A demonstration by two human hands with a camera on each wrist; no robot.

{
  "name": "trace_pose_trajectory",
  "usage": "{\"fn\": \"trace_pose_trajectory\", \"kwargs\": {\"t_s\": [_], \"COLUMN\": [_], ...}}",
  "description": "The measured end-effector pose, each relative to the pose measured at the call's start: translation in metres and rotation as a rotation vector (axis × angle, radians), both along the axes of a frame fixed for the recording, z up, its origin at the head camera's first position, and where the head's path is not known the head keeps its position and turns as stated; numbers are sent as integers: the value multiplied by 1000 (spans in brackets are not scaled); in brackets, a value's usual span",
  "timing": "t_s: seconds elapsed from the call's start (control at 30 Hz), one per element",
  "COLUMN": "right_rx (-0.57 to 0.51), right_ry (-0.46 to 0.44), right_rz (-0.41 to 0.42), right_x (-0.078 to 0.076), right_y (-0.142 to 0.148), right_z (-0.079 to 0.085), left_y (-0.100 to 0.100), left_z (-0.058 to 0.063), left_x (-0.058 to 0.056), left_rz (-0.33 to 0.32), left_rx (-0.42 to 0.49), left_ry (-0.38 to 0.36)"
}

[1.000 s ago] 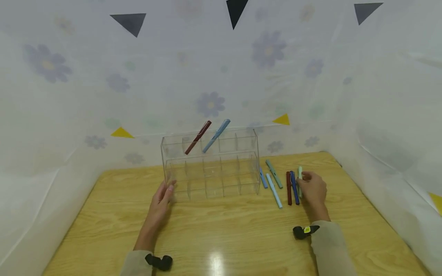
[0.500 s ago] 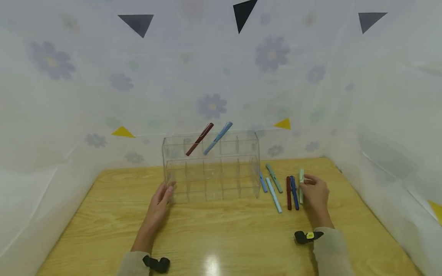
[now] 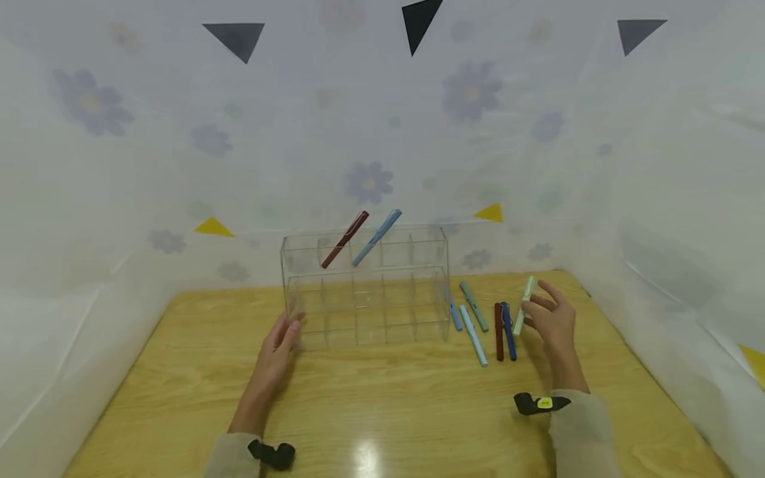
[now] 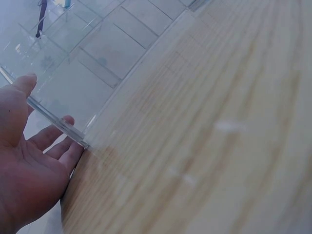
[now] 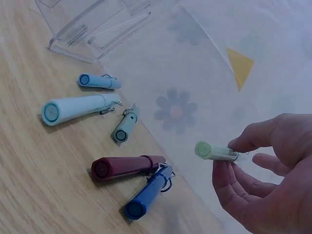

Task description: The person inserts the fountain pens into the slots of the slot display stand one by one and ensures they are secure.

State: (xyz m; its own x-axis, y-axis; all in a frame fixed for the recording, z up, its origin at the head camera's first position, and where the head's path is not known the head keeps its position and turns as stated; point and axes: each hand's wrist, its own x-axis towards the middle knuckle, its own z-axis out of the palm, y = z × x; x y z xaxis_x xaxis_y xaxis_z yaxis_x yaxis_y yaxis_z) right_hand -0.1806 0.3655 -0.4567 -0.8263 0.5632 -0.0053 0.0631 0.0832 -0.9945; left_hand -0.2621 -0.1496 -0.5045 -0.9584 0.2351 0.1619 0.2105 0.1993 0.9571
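My right hand pinches a pale green pen between thumb and fingers, tilted and raised off the table; in the right wrist view the pen points its round end toward the camera. My left hand grips the lower left side edge of a clear plastic pen organizer, thumb in front and fingers behind in the left wrist view. A dark red pen and a light blue pen lean in the organizer's upper row.
Left of my right hand lie a dark red pen, a dark blue pen, a pale blue pen, a grey-green pen and a blue pen beside the organizer. A flowered white sheet surrounds the wooden table.
My right hand has lifted the pale green pen off the table, moved slightly right and tilted the pen. The left hand stays on the organizer.
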Motion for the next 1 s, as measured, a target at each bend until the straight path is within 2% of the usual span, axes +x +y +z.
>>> {"fn": "trace_pose_trajectory", "kwargs": {"t_s": [0.2,0.43,0.7,1.0], "right_rx": [1,21,-50,-36], "right_ry": [37,80,134,204], "right_rz": [23,69,89,87], "right_x": [2,5,5,5], "right_y": [-1,-5,-10,-23], "right_z": [6,10,16,26], "left_y": [0,0,-3,-2], "left_z": [2,3,2,1], "left_x": [1,3,3,2], "left_rz": [-19,-19,-15,-25], "left_rx": [5,17,12,25], "left_ry": [26,7,20,6]}}
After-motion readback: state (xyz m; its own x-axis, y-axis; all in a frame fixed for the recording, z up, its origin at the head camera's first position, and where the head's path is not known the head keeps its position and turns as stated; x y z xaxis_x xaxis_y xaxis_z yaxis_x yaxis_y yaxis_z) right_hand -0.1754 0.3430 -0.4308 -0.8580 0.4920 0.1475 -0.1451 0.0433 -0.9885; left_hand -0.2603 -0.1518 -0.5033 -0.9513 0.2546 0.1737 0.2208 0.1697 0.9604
